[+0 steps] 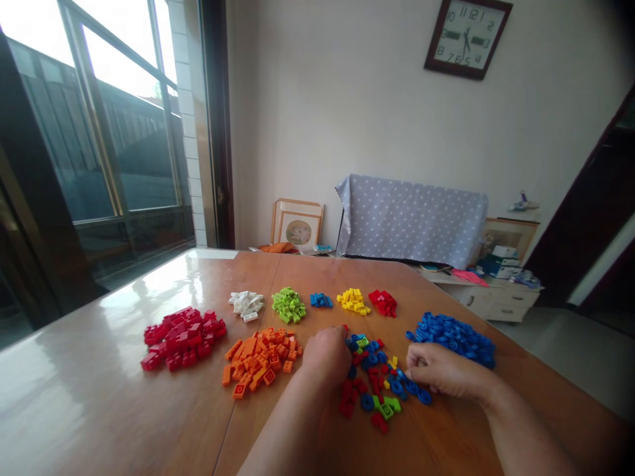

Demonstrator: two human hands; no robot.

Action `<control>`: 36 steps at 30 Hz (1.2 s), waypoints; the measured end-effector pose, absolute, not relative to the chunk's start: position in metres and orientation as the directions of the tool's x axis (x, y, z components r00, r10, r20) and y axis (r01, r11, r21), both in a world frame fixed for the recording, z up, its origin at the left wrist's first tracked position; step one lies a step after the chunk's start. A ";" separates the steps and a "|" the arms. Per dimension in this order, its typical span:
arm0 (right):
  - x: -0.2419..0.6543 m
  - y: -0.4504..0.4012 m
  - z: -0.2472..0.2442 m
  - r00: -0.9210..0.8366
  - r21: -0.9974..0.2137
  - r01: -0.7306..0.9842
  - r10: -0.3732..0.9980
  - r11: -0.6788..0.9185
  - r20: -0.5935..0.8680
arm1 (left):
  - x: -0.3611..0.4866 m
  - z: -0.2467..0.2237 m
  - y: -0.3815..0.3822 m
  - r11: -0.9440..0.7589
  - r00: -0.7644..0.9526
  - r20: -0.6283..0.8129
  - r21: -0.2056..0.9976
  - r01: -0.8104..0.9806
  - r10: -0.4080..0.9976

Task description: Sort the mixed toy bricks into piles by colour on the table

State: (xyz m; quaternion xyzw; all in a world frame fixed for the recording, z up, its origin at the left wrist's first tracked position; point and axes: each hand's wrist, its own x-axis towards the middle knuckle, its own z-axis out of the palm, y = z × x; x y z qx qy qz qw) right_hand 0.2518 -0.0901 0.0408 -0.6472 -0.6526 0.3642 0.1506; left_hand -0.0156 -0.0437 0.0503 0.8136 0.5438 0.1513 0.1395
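Observation:
A mixed pile of blue, red, green and yellow bricks [376, 383] lies on the brown table [163, 423] between my hands. My left hand [327, 355] is at the pile's left edge with its fingers curled; a bit of red shows at the fingertips, but what they hold is hidden. On the right edge, my right hand [430, 365] has its fingers pressed together beside blue pieces, and I cannot make out what is in them. Just beyond it sits a large blue pile [454, 337]. Orange bricks [260, 357] are heaped left of my left hand.
Dark red bricks [183, 337] lie at the left. Across the back stand small piles: white [247, 304], lime green [288, 305], blue [321, 301], yellow [353, 301] and red [382, 303]. Beyond the table are a dotted cloth [411, 218] and a white cabinet [503, 304].

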 end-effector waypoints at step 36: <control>0.223 -0.061 0.036 -0.092 -0.421 0.892 0.979 0.162 0.183 | -0.018 0.056 -0.044 -0.327 0.337 0.059 0.446 0.833 0.940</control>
